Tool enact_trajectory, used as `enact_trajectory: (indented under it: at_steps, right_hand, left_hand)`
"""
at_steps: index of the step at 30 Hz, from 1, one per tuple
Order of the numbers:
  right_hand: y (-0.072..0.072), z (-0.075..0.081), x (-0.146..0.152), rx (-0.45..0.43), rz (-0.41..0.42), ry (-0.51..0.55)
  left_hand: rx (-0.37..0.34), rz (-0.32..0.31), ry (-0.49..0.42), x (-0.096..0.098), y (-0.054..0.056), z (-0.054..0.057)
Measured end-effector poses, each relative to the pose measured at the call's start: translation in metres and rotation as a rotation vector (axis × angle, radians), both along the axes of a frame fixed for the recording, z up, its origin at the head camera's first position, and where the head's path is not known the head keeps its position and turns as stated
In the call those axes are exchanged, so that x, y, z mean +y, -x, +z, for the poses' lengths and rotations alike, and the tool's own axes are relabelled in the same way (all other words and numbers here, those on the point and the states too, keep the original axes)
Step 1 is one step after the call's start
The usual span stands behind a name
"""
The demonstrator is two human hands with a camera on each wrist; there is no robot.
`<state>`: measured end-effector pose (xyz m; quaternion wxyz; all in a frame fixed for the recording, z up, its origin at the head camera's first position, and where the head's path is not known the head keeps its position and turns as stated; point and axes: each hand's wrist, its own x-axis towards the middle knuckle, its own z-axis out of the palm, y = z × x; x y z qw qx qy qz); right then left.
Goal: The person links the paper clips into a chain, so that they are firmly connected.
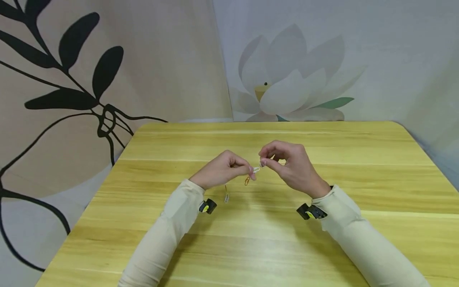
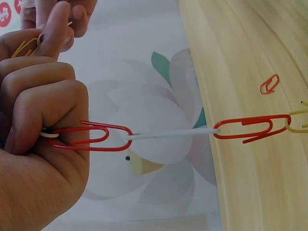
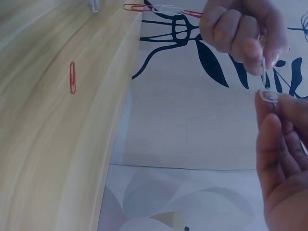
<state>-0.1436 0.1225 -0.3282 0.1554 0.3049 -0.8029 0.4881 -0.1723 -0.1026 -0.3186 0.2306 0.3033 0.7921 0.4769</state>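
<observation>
My left hand (image 1: 227, 169) pinches a white paper clip (image 1: 256, 170) between thumb and finger. Its other fingers curl over a paper clip chain, which trails from the fist in the left wrist view: a red paper clip (image 2: 91, 139), a white paper clip (image 2: 173, 134), another red one (image 2: 250, 126), then a yellow paper clip (image 2: 298, 121). Facing it, my right hand (image 3: 288, 154) pinches a second white paper clip (image 3: 269, 96) by thumb and fingertip. The two white clips meet end to end in the right wrist view, their contact partly covered by fingertips.
A loose red paper clip (image 3: 72, 77) lies on the wooden table (image 1: 251, 247), below the hands. In the head view, a white clip (image 1: 226, 197) shows below my left wrist. Beyond the table's far edge hangs a printed backdrop (image 1: 161, 59) with leaves and a flower.
</observation>
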Motion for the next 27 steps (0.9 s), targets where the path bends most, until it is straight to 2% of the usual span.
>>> enact_trajectory:
  at_steps: [17, 27]
  right_hand:
    - [-0.0054, 0.0018, -0.0024, 0.038, -0.004, -0.023]
    - [-0.0056, -0.0024, -0.0017, 0.155, -0.013, -0.070]
  left_hand:
    - [0.024, 0.032, 0.021, 0.0064, -0.0020, -0.0033]
    - [-0.003, 0.047, 0.003, 0.0077, -0.0027, -0.0018]
